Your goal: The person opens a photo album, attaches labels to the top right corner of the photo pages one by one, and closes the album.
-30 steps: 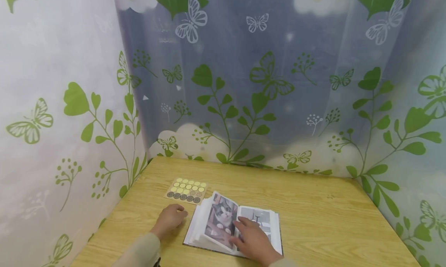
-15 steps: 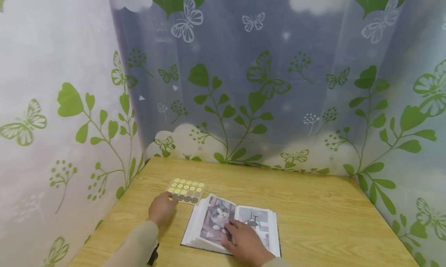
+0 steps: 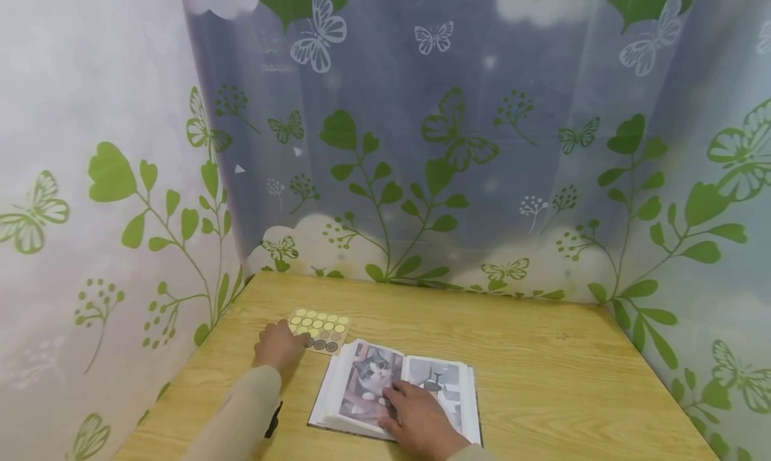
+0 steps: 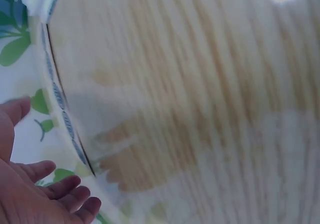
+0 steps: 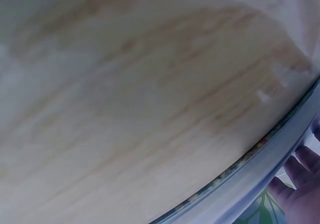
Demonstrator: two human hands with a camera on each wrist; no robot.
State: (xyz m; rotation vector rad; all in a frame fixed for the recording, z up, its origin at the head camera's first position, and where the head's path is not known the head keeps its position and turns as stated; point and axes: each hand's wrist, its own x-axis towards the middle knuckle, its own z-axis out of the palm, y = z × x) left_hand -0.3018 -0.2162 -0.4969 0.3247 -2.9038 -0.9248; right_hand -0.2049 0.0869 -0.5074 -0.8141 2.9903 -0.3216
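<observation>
An open photo album [image 3: 394, 391] lies on the wooden table [image 3: 542, 367], with a cat picture on its left page. My right hand [image 3: 418, 421] rests on the pages near the middle fold, fingers fairly straight. To the album's far left lies a sticker sheet [image 3: 322, 326] with rows of yellow and dark round dots. My left hand [image 3: 278, 344] touches the near left edge of that sheet. In the left wrist view the left hand [image 4: 37, 196] shows loosely spread fingers over the blurred tabletop. The right wrist view shows only fingertips [image 5: 300, 181] and blurred wood.
Sheer curtains [image 3: 391, 146] printed with green leaves and butterflies close off the table on the back, left and right. The right half of the tabletop shows only bare wood. The table's left edge [image 3: 199, 354] runs close to my left arm.
My left hand has moved away from the album, forward and left, onto the sticker sheet. The raised album pages have settled flatter under my right hand.
</observation>
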